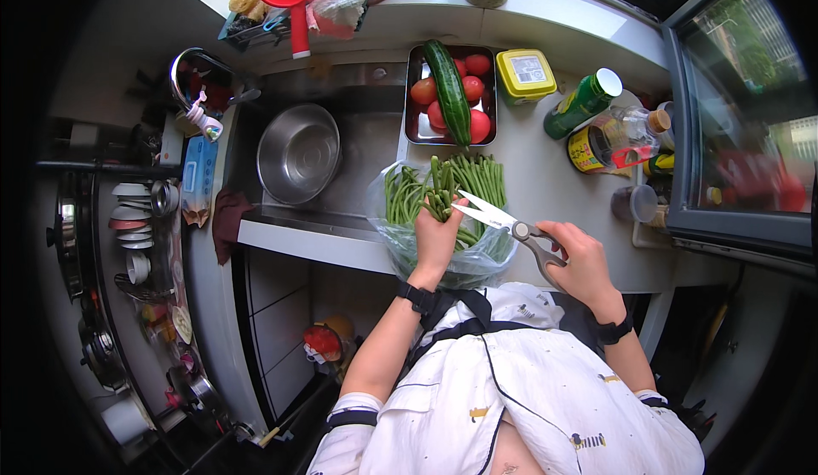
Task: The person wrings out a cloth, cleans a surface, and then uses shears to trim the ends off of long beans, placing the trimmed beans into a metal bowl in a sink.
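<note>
A bunch of green beans (441, 181) is gripped in my left hand (438, 235), their ends standing up out of the fist. My right hand (578, 261) holds kitchen scissors (521, 229) by their grey handles. The blades are spread and point left, their tips close by the bunch and my left fingers. Beneath both lies a clear plastic bag (409, 251), pulled down around more long green beans (482, 178). Just behind the bag, a metal tray (415, 127) carries a cucumber (450, 91) and several tomatoes (474, 87).
To the left, a steel basin (300, 155) sits in the sink (367, 136) beneath a faucet (182, 79). A yellow-lidded box (527, 72), a green canister (581, 104) and a corked glass jar (632, 130) stand at the right. An open window frame (680, 123) juts in there.
</note>
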The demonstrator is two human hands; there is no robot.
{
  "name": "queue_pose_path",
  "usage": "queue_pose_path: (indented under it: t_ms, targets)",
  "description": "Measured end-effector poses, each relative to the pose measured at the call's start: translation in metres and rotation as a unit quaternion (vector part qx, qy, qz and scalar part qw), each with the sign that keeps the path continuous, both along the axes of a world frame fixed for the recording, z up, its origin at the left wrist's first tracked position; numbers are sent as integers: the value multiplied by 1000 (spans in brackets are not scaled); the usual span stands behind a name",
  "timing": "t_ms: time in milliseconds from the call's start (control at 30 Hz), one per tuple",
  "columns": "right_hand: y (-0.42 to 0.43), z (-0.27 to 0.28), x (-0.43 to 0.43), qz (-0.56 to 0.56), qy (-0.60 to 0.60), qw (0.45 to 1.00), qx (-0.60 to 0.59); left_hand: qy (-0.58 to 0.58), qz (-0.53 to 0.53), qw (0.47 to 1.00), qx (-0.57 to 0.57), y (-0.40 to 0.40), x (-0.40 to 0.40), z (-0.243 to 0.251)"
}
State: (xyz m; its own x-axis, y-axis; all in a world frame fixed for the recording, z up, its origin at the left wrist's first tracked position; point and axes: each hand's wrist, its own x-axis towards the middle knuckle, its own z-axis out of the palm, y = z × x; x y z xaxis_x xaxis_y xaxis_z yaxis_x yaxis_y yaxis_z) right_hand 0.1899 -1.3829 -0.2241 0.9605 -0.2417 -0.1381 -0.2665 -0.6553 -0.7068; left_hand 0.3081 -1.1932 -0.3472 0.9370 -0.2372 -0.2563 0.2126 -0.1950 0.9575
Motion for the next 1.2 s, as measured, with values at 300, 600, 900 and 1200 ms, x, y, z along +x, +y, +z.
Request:
queue_pose_path:
  t_ms: [300,600,900,1200]
  targets:
    - [-1,-3,1,83,-67,985,-138,-48,-1,998,41,-7,1,6]
    - [-4,4,2,98,-59,979,-170,-73,-13,995,70,-11,2,6]
    - [-8,4,-2,90,-38,982,-162,-65,-5,995,73,-6,3,2]
    - [-9,6,9,-6,-7,999,-40,15,-49,997,-61,9,3,2]
